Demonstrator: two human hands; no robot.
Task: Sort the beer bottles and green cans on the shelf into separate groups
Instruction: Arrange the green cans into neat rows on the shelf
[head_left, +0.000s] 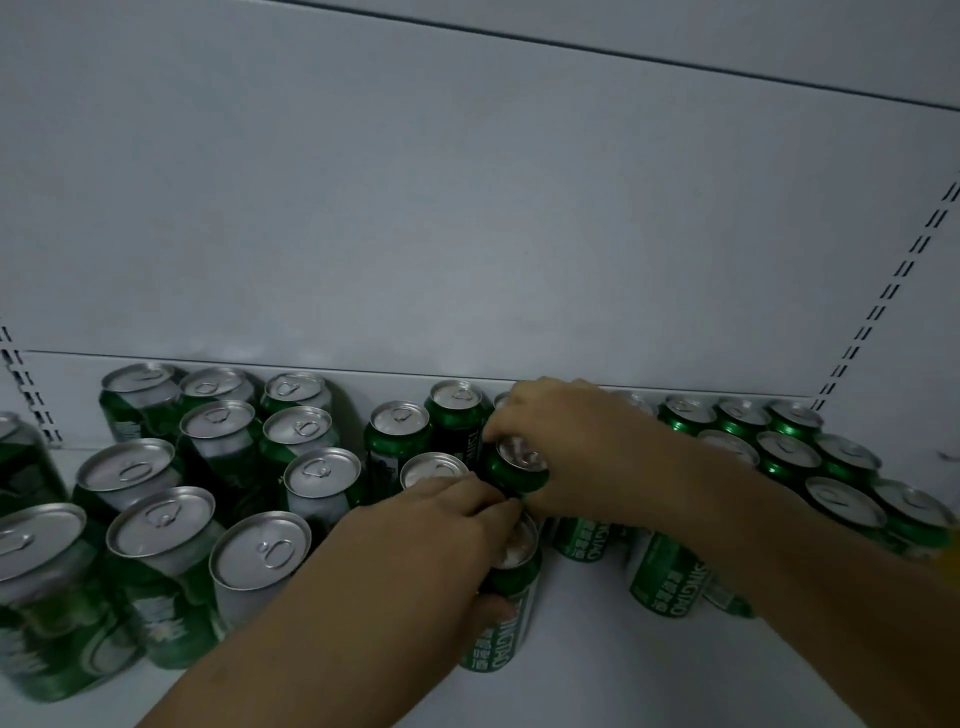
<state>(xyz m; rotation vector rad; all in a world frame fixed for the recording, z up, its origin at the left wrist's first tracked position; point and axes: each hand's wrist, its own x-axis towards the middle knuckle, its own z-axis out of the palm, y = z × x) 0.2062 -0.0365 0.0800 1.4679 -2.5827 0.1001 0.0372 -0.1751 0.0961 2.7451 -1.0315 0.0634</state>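
I see right hand (561, 441) gripping upright can (519, 470) from above | left hand (441, 545) clamps nearer can (506, 587), directly below.

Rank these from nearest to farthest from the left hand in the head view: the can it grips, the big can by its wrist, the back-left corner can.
1. Gripped can, under the left hand.
2. Big can, just left of the wrist.
3. Corner can, far back left.

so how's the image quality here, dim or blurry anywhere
Head view: dim, bluish light overall; soft glare on the silver can tops; the cans at far left look stretched and smeared by wide-angle distortion; the left hand and right hand are slightly soft.
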